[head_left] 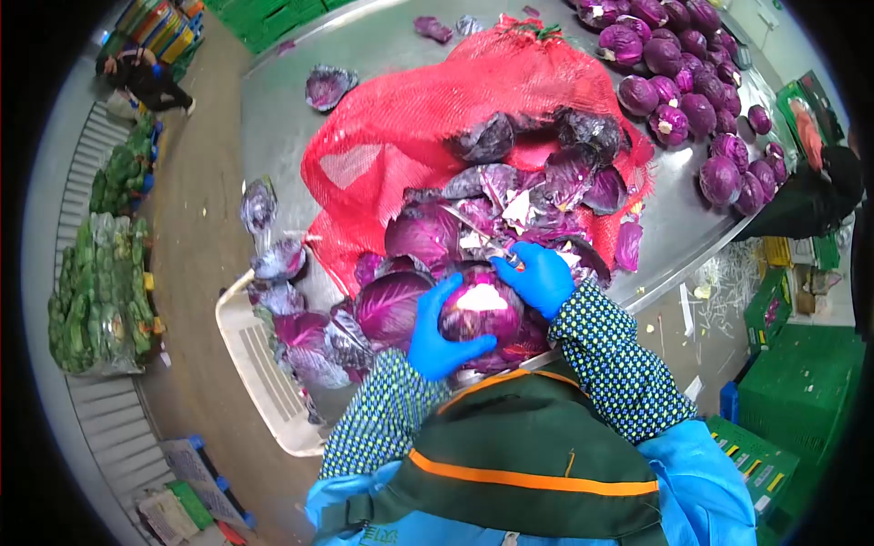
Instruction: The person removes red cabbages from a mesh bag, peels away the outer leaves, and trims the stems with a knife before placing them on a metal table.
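Observation:
A red cabbage (pixel 481 318) with a pale cut patch on top sits at the table's near edge. My left hand (pixel 439 332), in a blue glove, is curved around its left side, thumb across the front. Above its upper right, my gloved right hand (pixel 539 278) is closed around the handle of a thin knife (pixel 478 227) whose blade points up and left. Loose purple leaves (pixel 391 305) lie around both hands. Just beyond is a red mesh sack (pixel 437 100), open toward me, with more cabbages and dark leaves at its mouth.
Many cabbages (pixel 696 114) are heaped on the metal table (pixel 273 118) at the upper right. A white crate (pixel 264 382) with leaves above it stands at the left. Green crates (pixel 801 391) are at the right. One person walks at the upper left; another stands at the right edge.

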Demonstrator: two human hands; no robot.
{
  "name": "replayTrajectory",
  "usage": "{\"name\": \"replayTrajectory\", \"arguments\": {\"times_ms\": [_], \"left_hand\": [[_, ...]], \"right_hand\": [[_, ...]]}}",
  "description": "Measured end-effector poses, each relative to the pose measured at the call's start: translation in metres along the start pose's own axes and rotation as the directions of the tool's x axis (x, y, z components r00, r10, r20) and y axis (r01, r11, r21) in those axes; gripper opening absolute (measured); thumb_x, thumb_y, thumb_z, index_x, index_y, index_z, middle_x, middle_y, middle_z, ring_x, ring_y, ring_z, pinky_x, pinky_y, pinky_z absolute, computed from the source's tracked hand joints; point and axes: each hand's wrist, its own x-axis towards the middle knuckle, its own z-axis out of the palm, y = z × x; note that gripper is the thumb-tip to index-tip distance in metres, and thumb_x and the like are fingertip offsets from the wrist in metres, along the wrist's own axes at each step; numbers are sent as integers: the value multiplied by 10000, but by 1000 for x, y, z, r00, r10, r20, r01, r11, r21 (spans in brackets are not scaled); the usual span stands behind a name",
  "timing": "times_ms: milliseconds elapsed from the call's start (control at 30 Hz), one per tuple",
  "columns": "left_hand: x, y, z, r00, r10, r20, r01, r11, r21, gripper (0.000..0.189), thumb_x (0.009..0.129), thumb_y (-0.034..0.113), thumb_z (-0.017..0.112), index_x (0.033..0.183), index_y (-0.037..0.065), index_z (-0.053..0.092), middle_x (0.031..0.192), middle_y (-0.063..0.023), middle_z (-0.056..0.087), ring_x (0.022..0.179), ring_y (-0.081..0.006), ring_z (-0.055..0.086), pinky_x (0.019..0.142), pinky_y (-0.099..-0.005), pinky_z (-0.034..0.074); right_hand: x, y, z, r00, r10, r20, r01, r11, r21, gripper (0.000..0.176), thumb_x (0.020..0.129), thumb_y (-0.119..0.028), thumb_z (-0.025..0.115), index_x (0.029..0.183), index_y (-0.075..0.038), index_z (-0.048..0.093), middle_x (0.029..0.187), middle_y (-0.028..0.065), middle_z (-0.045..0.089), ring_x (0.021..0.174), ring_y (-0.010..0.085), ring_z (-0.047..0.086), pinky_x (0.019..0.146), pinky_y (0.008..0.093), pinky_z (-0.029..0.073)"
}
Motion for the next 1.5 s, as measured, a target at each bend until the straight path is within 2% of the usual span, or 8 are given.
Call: {"name": "replayTrajectory", "arguments": {"times_ms": [267,433,633,867,967,1100,1167,1500], "left_hand": [[-21,80,-10,914,391,-106,-309,842,443,984,555,201,869,1354,64,310,1388,-220,256,1289,-374,306,1053,-484,281],[-10,83,-17,820,547,-171,-380,742,553,952,549,186,863,1333,85,333,1380,-245,260,1286,-407,296,1054,-505,264],[-20,65,-12,919,28,-394,-112,975,-191,1002,575,137,847,1378,20,258,1366,-166,329,1248,-279,365,1043,-416,317],[-35,41,-26,957,-275,93,32,-219,-975,632,843,148,594,1398,129,293,1393,-140,373,1274,-322,380,1057,-527,322],[-34,28,-20,920,-390,-29,21,124,-992,698,823,272,639,1395,86,286,1421,-154,334,1303,-331,334,1083,-535,267],[-28,32,-22,950,-310,-34,-2,105,-995,706,817,35,564,1422,143,218,1404,-148,343,1274,-340,372,1044,-528,341],[-36,25,-27,935,-354,-24,2,74,-997,722,802,41,568,1424,131,212,1408,-150,337,1282,-341,361,1053,-525,326],[-9,13,-57,947,-150,282,318,358,-878,1134,579,226,835,1450,76,123,1444,-176,259,1343,-303,260,1104,-439,226]], "right_hand": [[-28,-29,-51,889,293,353,-454,667,590,744,825,-393,655,1341,33,331,1178,173,540,1020,222,554,871,336,447],[-57,-60,-58,988,-87,-129,137,883,449,276,801,-162,688,1008,-12,583,806,57,598,753,146,582,677,285,475],[-44,-54,-68,961,239,138,-257,595,761,71,827,-120,634,813,-57,604,667,-50,520,587,27,455,513,199,376],[10,18,-52,908,392,149,-361,550,753,179,814,-108,643,970,-29,604,810,6,584,722,84,532,650,243,463],[-24,-62,-71,994,-11,108,-88,497,863,626,749,-161,742,1289,-72,439,1169,96,490,1008,186,537,849,290,466],[-36,-92,-60,804,-588,-86,579,744,333,368,720,-118,758,1044,-56,596,1040,71,522,980,166,534,822,308,465],[-36,-80,-62,966,-195,167,0,651,759,177,766,-70,691,907,-45,587,883,27,551,824,104,541,730,273,467],[-14,-30,-60,949,214,231,-306,449,840,336,887,-219,576,1162,-33,521,799,-6,555,635,91,535,440,228,436]]}}
